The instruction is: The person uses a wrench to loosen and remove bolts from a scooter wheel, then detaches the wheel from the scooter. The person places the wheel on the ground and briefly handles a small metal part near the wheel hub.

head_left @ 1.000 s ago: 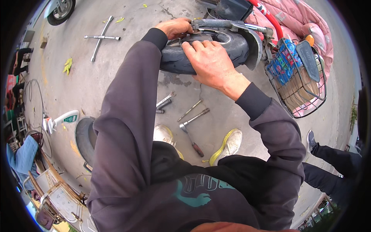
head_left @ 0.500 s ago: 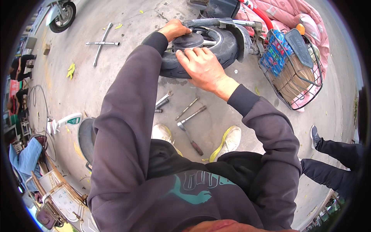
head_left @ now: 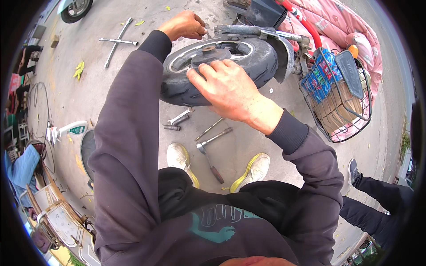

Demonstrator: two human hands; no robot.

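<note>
A scooter's front wheel (head_left: 262, 60), with a black tyre and silver rim, lies tilted before me. A dark round hub (head_left: 199, 61) fills its middle, with a small brownish piece (head_left: 208, 49) on top. My right hand (head_left: 233, 88) grips the wheel's near side, fingers curled over the tyre toward the hub. Raised just past the far left of the wheel, my left hand (head_left: 185, 25) is closed in a pinch; whatever lies between its fingertips is too small to make out. Beside the wheel's far edge runs a grey fork leg (head_left: 239, 30), apart from both hands.
A ratchet wrench (head_left: 209, 162), a thin rod (head_left: 208, 130), a spanner (head_left: 181, 116) and sockets (head_left: 172, 127) lie near my shoes. A cross wrench (head_left: 118, 41) lies at left. Right of the wheel are a wire basket (head_left: 335, 97) and pink quilt (head_left: 355, 26); another person's legs (head_left: 377, 199) show farther right.
My left hand has lifted off the hub and moved up and left. The wheel appears lower and more exposed, while my right hand has stayed on its near side.
</note>
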